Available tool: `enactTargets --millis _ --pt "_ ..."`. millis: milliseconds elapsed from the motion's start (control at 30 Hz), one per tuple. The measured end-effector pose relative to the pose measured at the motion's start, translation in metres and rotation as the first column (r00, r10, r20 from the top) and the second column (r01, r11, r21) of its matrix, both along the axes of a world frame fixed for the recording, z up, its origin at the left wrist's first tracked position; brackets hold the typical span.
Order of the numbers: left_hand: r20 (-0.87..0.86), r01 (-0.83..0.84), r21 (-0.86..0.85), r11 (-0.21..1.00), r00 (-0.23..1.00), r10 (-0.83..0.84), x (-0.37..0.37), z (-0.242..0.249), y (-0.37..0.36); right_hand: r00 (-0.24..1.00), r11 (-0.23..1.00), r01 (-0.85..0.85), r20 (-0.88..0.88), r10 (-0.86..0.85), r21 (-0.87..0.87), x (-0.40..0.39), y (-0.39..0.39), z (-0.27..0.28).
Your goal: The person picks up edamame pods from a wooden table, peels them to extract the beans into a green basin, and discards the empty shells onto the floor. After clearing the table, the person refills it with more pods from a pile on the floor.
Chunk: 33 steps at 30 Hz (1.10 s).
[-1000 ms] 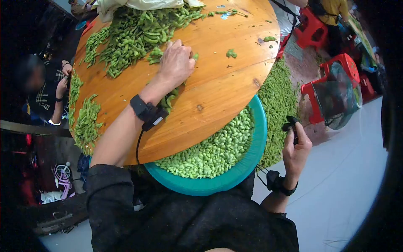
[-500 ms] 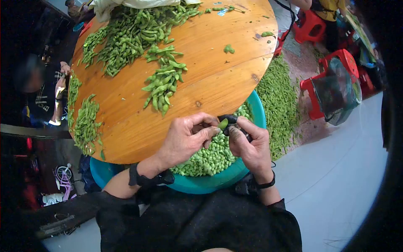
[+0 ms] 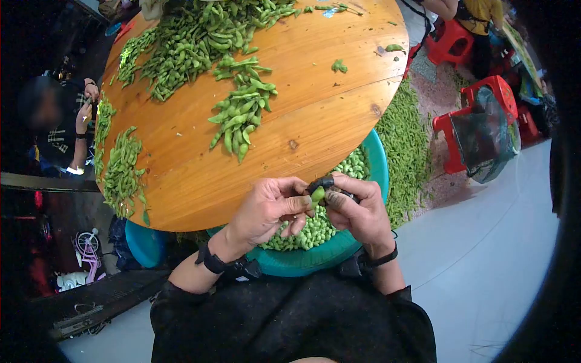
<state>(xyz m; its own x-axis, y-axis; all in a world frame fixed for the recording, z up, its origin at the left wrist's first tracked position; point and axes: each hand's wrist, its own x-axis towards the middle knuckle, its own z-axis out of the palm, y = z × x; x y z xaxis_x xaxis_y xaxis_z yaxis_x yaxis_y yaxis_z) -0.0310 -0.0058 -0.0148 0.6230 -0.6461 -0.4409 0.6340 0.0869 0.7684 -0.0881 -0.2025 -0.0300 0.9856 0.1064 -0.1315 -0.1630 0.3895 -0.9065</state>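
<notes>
Over a teal basin (image 3: 308,266), my left hand (image 3: 263,209) pinches a green edamame pod (image 3: 318,194) between thumb and fingers. My right hand (image 3: 362,213) is closed at the pod's other side, its thumb pressed against it. A black cover (image 3: 321,183) sits over a fingertip of my right hand, and both thumbs look stained. Shelled green beans (image 3: 315,235) lie in the basin below, partly hidden by my hands and the tabletop. The nearest pods on the wooden table (image 3: 302,103) form a small heap (image 3: 239,118) ahead of my left hand.
A large pile of pods (image 3: 187,54) covers the table's far left, with a smaller pile (image 3: 123,172) at its left edge. Many green pods (image 3: 405,157) lie on the floor at right, near red stools (image 3: 499,100). Another person (image 3: 60,121) sits at left, hands by the table.
The pod has turned more upright between my fingers, and my right thumb has come against it. My hands sit slightly lower. The person at left has brought both hands together by the table edge.
</notes>
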Motion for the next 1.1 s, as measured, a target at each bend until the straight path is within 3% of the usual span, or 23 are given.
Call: enactTargets --millis 33,167,233,267,333,467,533,567,633,667,700,733,767,833,867,933,1100 --pt "-0.142 -0.008 -0.156 0.988 0.990 -0.014 0.000 -0.003 0.000 0.990 0.985 -0.049 -0.120 0.070 0.165 0.000 -0.002 0.000" --pt "-0.212 -0.054 -0.218 0.975 0.977 0.007 -0.003 -0.003 -0.006 0.986 0.949 -0.038 -0.145 0.087 0.313 0.000 -0.002 -0.003" --pt "0.001 -0.102 -0.106 0.989 0.995 0.102 -0.008 -0.003 -0.012 0.988 0.995 0.098 -0.120 -0.095 0.018 0.000 0.007 0.007" --pt "-0.001 -0.102 -0.105 0.989 0.995 0.102 -0.011 -0.003 -0.016 0.988 0.995 0.098 -0.122 -0.095 0.019 0.000 0.010 0.004" --pt "0.303 -0.197 0.160 0.967 0.942 0.142 -0.017 -0.003 -0.022 0.959 0.864 0.227 0.257 -0.119 -0.449 -0.001 0.016 -0.005" --pt "0.407 -0.188 0.235 0.954 0.910 0.079 -0.018 -0.004 -0.021 0.942 0.800 0.294 0.297 -0.153 -0.522 -0.005 0.021 0.000" --pt "0.580 -0.180 0.341 0.923 0.812 -0.056 -0.015 -0.001 -0.017 0.948 0.807 0.290 0.272 -0.167 -0.514 -0.004 0.022 0.001" --pt "0.581 -0.179 0.341 0.923 0.812 -0.056 -0.010 0.001 -0.014 0.952 0.814 0.286 0.247 -0.181 -0.505 -0.003 0.022 0.002" --pt "0.313 0.045 0.367 0.929 0.935 -0.169 0.002 0.005 -0.005 0.964 0.845 0.249 0.205 -0.169 -0.473 -0.004 0.020 -0.002" --pt "0.313 0.043 0.367 0.929 0.935 -0.167 0.004 0.003 -0.003 0.975 0.873 0.211 0.163 -0.154 -0.439 -0.004 0.019 -0.003" --pt "0.273 0.078 0.251 0.965 0.951 -0.148 0.006 -0.002 0.000 0.975 0.874 0.210 0.163 -0.153 -0.438 -0.004 0.021 -0.004" --pt "0.229 0.108 0.129 0.986 0.964 -0.136 0.007 -0.005 0.001 0.941 0.781 0.306 0.296 -0.163 -0.544 -0.004 0.024 -0.004" --pt "0.229 0.108 0.129 0.986 0.964 -0.136 0.006 -0.005 0.000 0.893 0.668 0.408 0.424 -0.150 -0.622 -0.005 0.027 -0.004" --pt "0.143 -0.008 -0.012 1.000 0.990 0.010 0.001 -0.004 -0.006 0.852 0.624 0.479 0.499 -0.160 -0.617 -0.005 0.033 -0.007" --pt "0.144 -0.010 -0.013 1.000 0.989 0.012 -0.003 -0.003 -0.009 0.804 0.578 0.547 0.571 -0.164 -0.605 -0.005 0.035 -0.008" --pt "0.062 -0.138 0.010 0.990 0.989 0.137 -0.010 -0.001 -0.013 0.831 0.578 0.500 0.546 -0.109 -0.645 -0.008 0.033 -0.003" --pt "0.033 -0.257 0.019 0.966 0.966 0.256 -0.023 -0.004 -0.019 0.826 0.584 0.499 0.556 -0.097 -0.640 -0.007 0.035 -0.001"
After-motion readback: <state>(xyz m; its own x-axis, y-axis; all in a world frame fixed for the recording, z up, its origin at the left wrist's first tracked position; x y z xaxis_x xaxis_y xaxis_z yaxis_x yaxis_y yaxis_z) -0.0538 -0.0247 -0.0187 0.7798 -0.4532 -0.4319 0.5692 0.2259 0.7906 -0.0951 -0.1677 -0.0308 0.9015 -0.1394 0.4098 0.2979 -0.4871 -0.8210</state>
